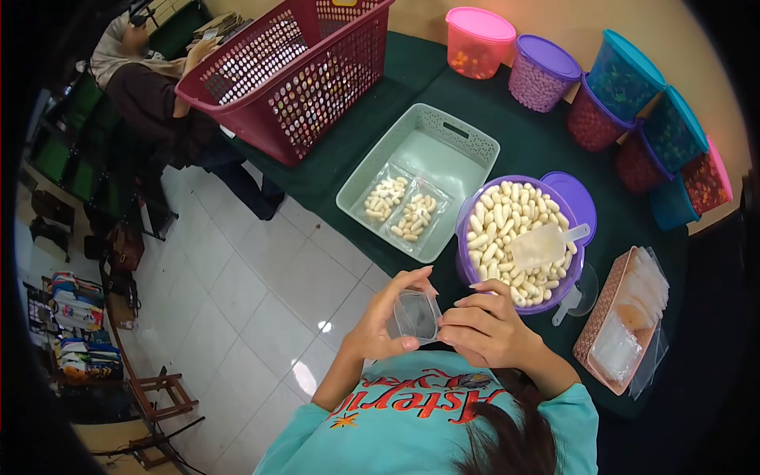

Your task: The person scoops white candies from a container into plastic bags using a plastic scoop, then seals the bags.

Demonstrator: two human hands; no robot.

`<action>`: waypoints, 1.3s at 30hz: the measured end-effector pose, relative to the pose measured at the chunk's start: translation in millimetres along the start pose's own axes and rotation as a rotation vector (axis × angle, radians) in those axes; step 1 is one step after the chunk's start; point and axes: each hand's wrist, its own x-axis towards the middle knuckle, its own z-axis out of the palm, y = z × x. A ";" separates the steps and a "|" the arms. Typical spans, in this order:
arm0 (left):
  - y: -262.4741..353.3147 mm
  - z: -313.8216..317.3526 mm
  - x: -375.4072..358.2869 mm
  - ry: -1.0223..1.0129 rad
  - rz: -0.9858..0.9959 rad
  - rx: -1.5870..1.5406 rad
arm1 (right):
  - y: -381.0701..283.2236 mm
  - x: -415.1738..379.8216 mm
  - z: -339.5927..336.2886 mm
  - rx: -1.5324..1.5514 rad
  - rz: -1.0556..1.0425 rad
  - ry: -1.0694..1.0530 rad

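Farthest left of the grip and beyond it, another person [142, 103] stands beside a maroon basket [245, 127] of openwork plastic. Nearer, ahead of the grip and slightly left, two bags of pale pieces [385, 198] lie side by side in a green tray [455, 154] on the dark cloth [317, 170]. The left hand [374, 321] closes around a small clear container [417, 315], thumb on the near side and fingers around the far side; the right hand [492, 324] pinches its right edge with bent fingers. The container sits between the two hands, just above the shirt front [380, 427] and short of the table edge. For thin-looking plastic, light, even pressure seems best: the left hand steadies the walls without squeezing them inward, while the right works close to the rim, fingertips outside the opening. Bringing it over the cloth would be safer than handling it off the edge. Just ahead and right of the grip, a purple tub [465, 263] holds pale oblong pieces, with a clear scoop [537, 247] resting on them; a purple lid [584, 202] lies beyond. Farther right is a pink basket [599, 321] of clear bags [643, 289], with lidded tubs [545, 73] lined up along the wall beyond it.
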 end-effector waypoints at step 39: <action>-24.2 -117.3 150.8 -0.023 -0.464 -0.197 | 31.8 30.5 5.1 -0.421 0.464 -0.013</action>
